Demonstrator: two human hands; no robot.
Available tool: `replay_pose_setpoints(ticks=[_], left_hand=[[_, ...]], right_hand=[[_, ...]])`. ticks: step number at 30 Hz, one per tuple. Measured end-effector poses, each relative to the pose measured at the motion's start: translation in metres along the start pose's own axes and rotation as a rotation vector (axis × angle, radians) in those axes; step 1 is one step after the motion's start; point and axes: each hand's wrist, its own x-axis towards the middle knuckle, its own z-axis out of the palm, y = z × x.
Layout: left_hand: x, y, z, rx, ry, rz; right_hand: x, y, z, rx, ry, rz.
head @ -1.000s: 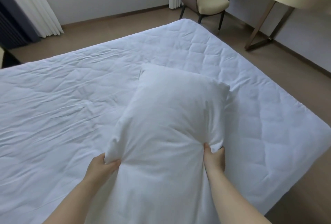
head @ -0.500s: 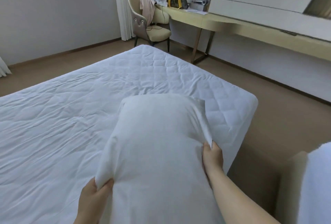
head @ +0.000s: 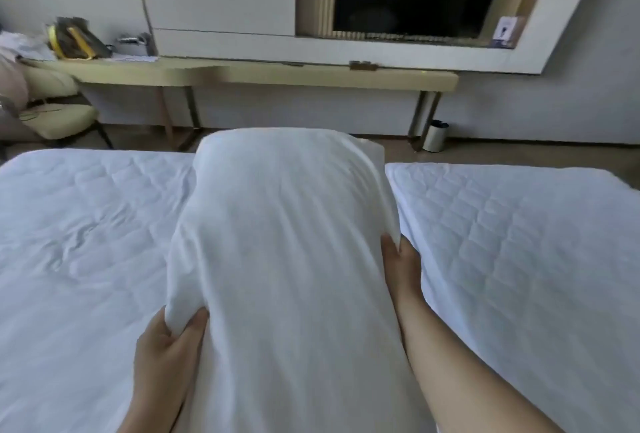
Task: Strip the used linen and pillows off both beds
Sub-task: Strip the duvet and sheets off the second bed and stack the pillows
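Pillow [head: 287, 259] lifted clear of left bed [head: 86, 242], now swung round to hang over gap between it and right bed [head: 519, 242]. Left hand [head: 166, 356] clenches lower-left corner, right hand [head: 401, 270] pinches right edge. Both beds show quilted pads; stripping looks nearly done. Floor strip before desk [head: 311, 78] free; bin [head: 435, 136] beside desk leg.

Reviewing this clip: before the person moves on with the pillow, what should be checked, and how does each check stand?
1. Left hand grips the pillow edge: ok.
2. Right hand holds the opposite edge: ok.
3. Pillow's lower end lifted free: out of frame, cannot tell.
4. Right bed stripped to its quilted cover: ok.
5. Left bed stripped: wrinkled surface, cannot tell.
6. Footing between the beds: hidden by the pillow, cannot tell.
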Motion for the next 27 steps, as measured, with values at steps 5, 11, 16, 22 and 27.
replay_pose_setpoints(ticks=[5,11,16,22,27], left_hand=[[-0.055,0.053,0.098,-0.069,-0.312,0.117],[-0.184,0.113,0.193,-0.134,-0.699,0.182],[-0.282,0.108,0.283,-0.134,-1.007,0.197],[-0.461,0.167,0.297,-0.305,-1.138,0.326],[-0.566,0.183,0.331,-0.322,-1.326,0.331]], right_hand=[[-0.016,0.007,-0.161,0.121,0.349,0.017],[-0.089,0.03,-0.36,0.14,0.694,0.052],[-0.182,0.053,-0.498,0.171,0.941,0.065],[-0.283,0.061,-0.628,0.096,1.192,0.031],[-0.347,0.061,-0.713,0.01,1.35,0.004]])
